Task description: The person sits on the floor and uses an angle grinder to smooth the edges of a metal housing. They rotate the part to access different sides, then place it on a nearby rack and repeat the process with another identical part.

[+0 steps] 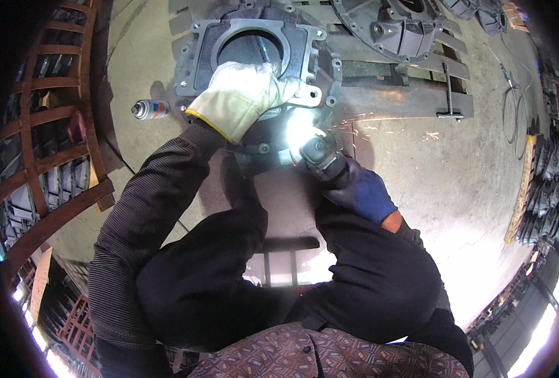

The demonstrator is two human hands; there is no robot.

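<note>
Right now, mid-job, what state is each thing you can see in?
Power tool: running, sparks flying.
Right hand: blue-gloved, closed around the power tool.
Near casting: ring opening facing up.
Left hand: pale-gloved, on the near casting.
Far casting: untouched.
Spray can: untouched; upright or lying, unclear.
T-shaped tool: untouched.

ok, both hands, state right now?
Left hand: gloved, resting on the grey metal casting; finger closure can't be told.
Right hand: gloved, closed around a handheld power tool.
</note>
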